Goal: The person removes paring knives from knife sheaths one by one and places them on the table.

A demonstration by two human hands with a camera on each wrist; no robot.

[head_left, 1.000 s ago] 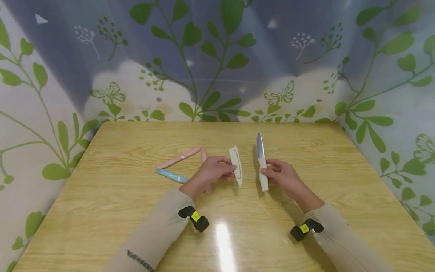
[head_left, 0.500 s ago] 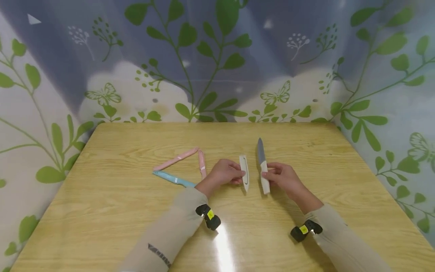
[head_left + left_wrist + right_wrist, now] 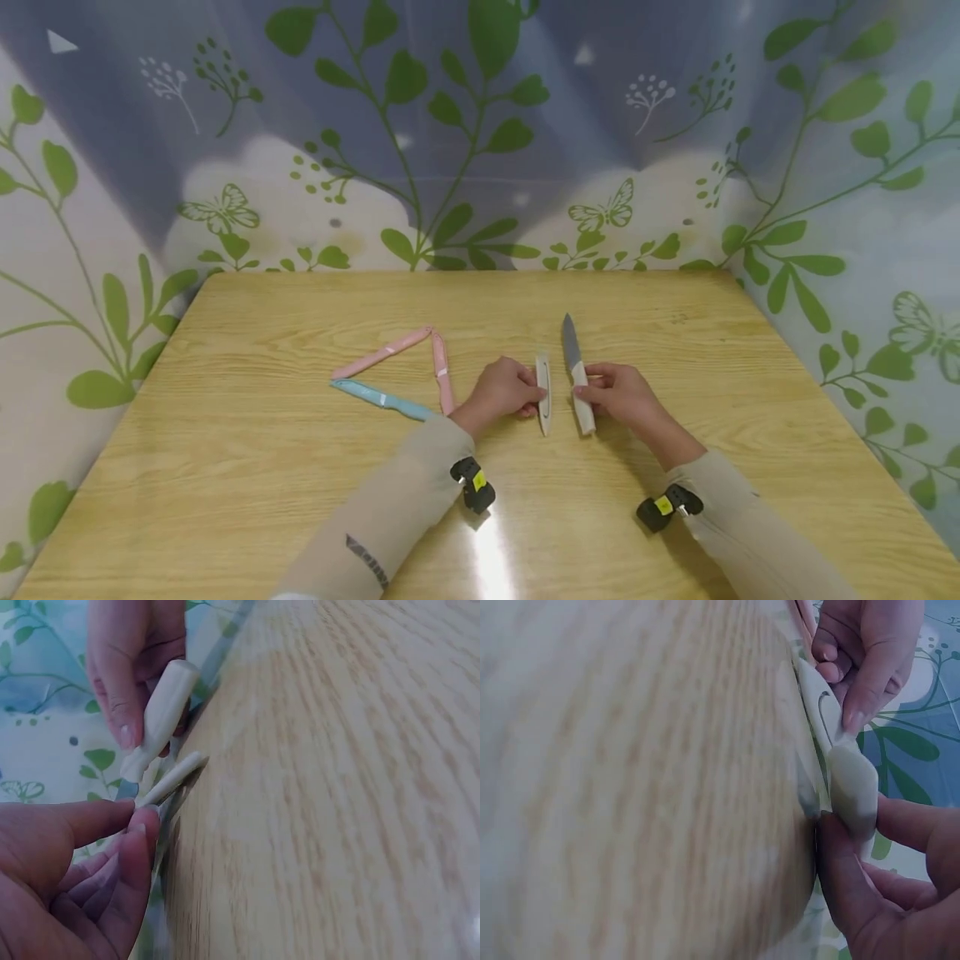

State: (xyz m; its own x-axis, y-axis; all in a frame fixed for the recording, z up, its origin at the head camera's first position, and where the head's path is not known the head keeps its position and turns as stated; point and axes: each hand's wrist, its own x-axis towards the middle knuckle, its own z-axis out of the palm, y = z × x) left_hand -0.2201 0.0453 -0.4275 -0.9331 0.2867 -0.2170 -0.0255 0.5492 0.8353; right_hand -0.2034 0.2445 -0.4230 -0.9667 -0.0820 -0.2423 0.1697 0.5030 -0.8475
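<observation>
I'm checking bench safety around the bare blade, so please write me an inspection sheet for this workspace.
Surface: wood-grain table, with a bright glare streak near the front.
Job's things: white knife, blade bare and pointing away from the person; white sheath beside it, apart.
Clutter: left pink knife, right pink knife and blue knife on the table's left side, apparently sheathed.
Hands: left hand pinches the sheath; right hand grips the knife's handle. Each wrist wears a black camera.
Cables: nothing seen.
Surroundings: leaf-print covering behind the table and at both sides.
</observation>
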